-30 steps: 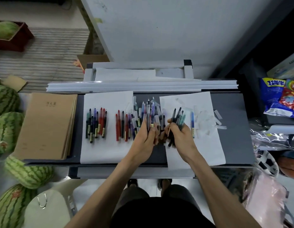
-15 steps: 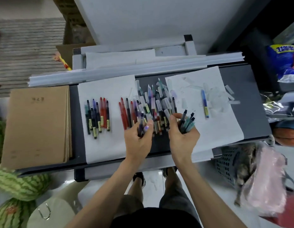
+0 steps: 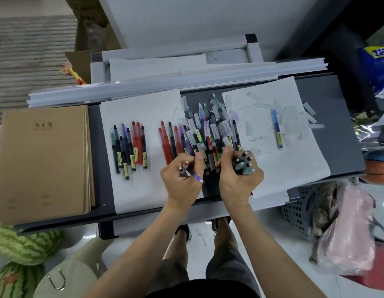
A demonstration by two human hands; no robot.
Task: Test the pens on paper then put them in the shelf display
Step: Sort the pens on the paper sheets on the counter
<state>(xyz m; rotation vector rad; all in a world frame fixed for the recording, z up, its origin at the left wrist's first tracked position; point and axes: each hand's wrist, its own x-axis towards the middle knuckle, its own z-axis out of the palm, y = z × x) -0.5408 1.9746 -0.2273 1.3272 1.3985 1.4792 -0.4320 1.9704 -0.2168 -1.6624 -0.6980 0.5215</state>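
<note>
Both hands reach over the near edge of the counter (image 3: 328, 108), knuckles up. The left hand (image 3: 182, 181) grips a few pens (image 3: 188, 169); the right hand (image 3: 238, 179) clutches a bundle of pens (image 3: 243, 165) beside the loose pile (image 3: 208, 130).

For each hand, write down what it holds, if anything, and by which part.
Left hand grips a few pens round their barrels, ends poking up. Right hand grips a bundle of dark pens round the barrels.

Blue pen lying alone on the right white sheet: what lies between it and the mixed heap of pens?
Head view: only the white paper sheet with faint scribbles and clear plastic pieces.
</note>
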